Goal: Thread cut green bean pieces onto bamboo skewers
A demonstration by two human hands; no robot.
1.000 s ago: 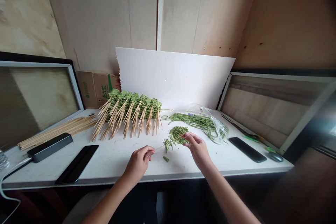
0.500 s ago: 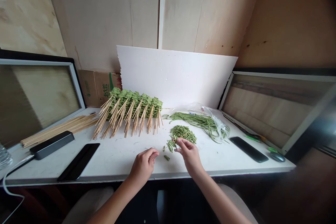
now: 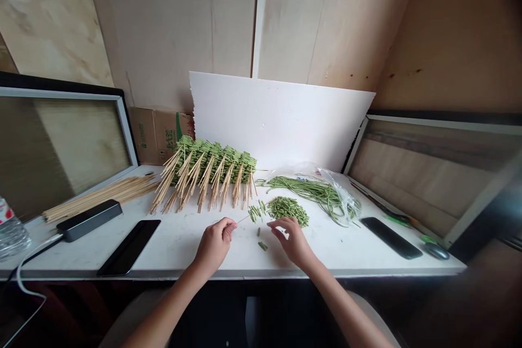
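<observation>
My left hand (image 3: 215,240) is closed on the near end of a thin bamboo skewer (image 3: 243,219). Several short pieces of green bean (image 3: 256,210) are threaded crosswise along its far part. To the right, my right hand (image 3: 291,238) hovers over the table with its thumb and forefinger a little apart; I see nothing between them. Just beyond that hand lies a heap of cut bean pieces (image 3: 289,209). A few loose bean pieces (image 3: 263,246) rest on the white table between my hands.
Filled bean skewers (image 3: 220,160) are stacked at the back left, beside bare skewers (image 3: 101,196). Long uncut beans (image 3: 310,189) lie by a clear plastic bag (image 3: 340,187). Phones (image 3: 129,247) (image 3: 391,236), a black box (image 3: 89,220), a bottle (image 3: 12,234) and a mouse (image 3: 436,250) flank the space.
My right hand has come away from the beans on the skewer, its fingers parting. The skewer in my left hand now points more up and away. The view has shifted slightly.
</observation>
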